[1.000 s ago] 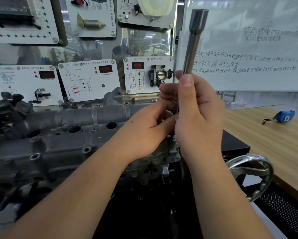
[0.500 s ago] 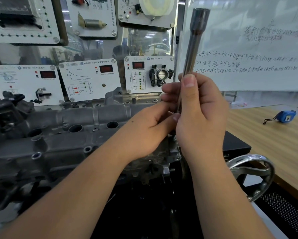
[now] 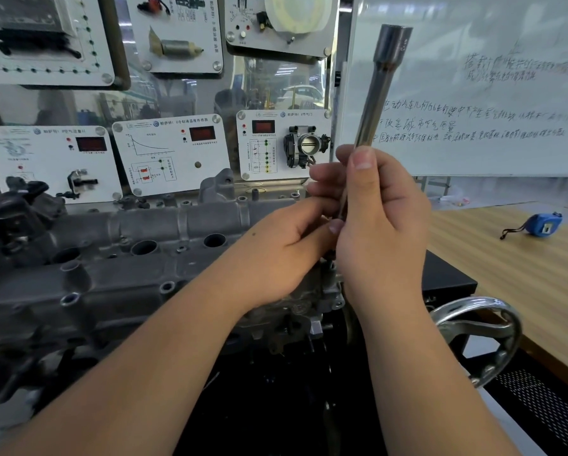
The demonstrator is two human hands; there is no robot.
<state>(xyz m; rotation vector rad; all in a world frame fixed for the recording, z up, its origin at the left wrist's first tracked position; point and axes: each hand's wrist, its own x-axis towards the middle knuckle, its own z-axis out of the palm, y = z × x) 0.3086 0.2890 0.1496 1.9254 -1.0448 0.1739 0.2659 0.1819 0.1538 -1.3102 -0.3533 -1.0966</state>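
Observation:
A long steel socket tool [image 3: 379, 90] stands nearly upright, leaning a little right, with its wide hollow end on top. My right hand [image 3: 379, 222] grips its lower shaft, thumb pressed along it. My left hand [image 3: 287, 245] is curled against the right one at the tool's lower end; what its fingers touch is hidden. Both hands hover over the right end of a grey engine cylinder head [image 3: 118, 258] with several round bores.
White sensor display panels [image 3: 170, 153] and a throttle body panel [image 3: 284, 143] hang behind the engine. A whiteboard [image 3: 489, 93] stands at the right. A metal handwheel [image 3: 479, 334] sits at lower right, and a blue tape measure [image 3: 540, 223] lies on the wooden table [image 3: 522, 274].
The tool's top has tilted slightly to the right and the hands have shifted a little right with it. The grip looks the same.

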